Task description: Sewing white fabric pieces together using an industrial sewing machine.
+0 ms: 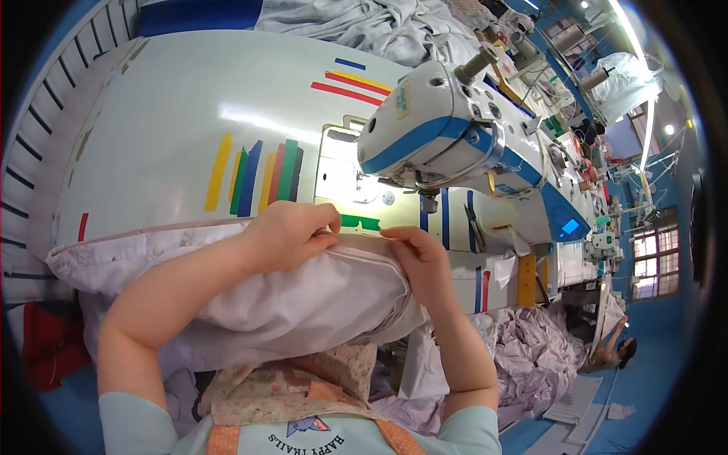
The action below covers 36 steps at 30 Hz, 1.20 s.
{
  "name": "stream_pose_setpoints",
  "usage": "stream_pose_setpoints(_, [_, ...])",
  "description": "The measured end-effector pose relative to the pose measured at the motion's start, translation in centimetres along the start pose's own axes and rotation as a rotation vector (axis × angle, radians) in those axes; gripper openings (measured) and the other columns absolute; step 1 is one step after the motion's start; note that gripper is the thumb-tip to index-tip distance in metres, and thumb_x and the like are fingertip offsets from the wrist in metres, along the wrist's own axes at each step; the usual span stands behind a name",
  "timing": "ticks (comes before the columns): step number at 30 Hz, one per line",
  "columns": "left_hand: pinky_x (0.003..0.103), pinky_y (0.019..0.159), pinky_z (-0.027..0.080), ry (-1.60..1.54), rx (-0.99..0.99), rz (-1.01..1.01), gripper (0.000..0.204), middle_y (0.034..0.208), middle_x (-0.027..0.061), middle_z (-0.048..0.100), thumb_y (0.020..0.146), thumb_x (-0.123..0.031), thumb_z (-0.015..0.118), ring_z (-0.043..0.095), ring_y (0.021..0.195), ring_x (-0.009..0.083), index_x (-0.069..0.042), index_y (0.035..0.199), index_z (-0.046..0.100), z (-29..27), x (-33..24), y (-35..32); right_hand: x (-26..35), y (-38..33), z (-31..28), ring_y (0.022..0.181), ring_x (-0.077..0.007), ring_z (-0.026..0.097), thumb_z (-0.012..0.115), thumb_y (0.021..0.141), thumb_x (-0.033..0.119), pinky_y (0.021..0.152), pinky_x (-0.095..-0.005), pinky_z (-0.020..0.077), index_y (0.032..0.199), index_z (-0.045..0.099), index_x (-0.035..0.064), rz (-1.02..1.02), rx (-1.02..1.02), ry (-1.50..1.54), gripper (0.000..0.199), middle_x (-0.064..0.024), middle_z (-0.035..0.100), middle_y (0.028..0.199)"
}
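A large white cloth [318,299] lies bunched along the near edge of the sewing table and hangs down over my lap. My left hand [292,233] is closed in a pinch on the cloth's far edge. A short way to the right, my right hand [423,262] pinches the same edge, thumb and forefinger together. Between the two hands the edge runs fairly straight, just in front of the sewing machine [447,136]. The needle plate [341,171] is lit and lies beyond my hands. No cloth shows under the presser foot.
Coloured tape strips [258,178] are stuck on the white tabletop [152,114]. Snips [475,227] lie right of the machine head. Grey cloth [356,26] is heaped at the back, and pale cloth [538,341] is piled at lower right. Another person [618,353] is at far right.
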<state>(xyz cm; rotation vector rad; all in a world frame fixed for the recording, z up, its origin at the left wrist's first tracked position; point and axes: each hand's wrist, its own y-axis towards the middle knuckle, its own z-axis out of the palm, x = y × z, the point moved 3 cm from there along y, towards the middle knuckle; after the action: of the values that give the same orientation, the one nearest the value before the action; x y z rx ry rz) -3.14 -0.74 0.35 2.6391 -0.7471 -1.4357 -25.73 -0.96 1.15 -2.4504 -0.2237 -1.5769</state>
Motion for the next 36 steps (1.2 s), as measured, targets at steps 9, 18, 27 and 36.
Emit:
stream_pose_setpoints(9, [0.035,0.065,0.049,0.069,0.102,-0.03,0.01,0.078,0.0084,0.064,0.077,-0.014,0.068,0.063,0.073,0.0267,-0.008,0.083,0.064,-0.2,0.5,0.5,0.0,1.4,0.3,0.067,-0.0159,0.058,0.068,0.074,-0.005,0.06,-0.0254,0.0456,0.094,0.071,0.0076,-0.35,0.068,-0.233,0.024,-0.0054,0.06,0.075])
stream_pose_setpoints(18, [0.036,0.059,0.049,0.083,0.041,0.115,0.008,0.072,0.0066,0.061,0.072,-0.01,0.072,0.062,0.067,0.0264,-0.008,0.077,0.066,0.0,0.7,0.5,-0.3,1.3,0.1,0.066,-0.0165,0.057,0.067,0.073,-0.006,0.058,-0.0255,0.0443,0.09,0.072,0.0077,-0.389,0.054,-0.24,0.022,-0.0056,0.06,0.074])
stream_pose_setpoints(27, [0.035,0.057,0.05,0.111,0.021,0.17,0.009,0.072,0.0048,0.06,0.07,-0.012,0.074,0.061,0.065,0.0248,-0.01,0.076,0.068,0.0,0.7,0.3,-0.3,1.4,0.2,0.07,-0.022,0.062,0.068,0.075,-0.003,0.061,-0.0298,0.0481,0.094,0.07,0.009,-0.361,0.094,-0.155,0.022,-0.0082,0.062,0.077])
stream_pose_setpoints(36, [0.035,0.056,0.049,0.097,0.008,0.176,0.006,0.072,0.0054,0.059,0.072,-0.011,0.072,0.061,0.064,0.025,-0.009,0.076,0.067,0.0,0.6,0.3,-0.4,1.5,0.0,0.067,-0.0178,0.06,0.068,0.073,-0.007,0.06,-0.026,0.0457,0.084,0.068,0.0036,-0.392,0.143,-0.148,0.016,-0.008,0.064,0.077])
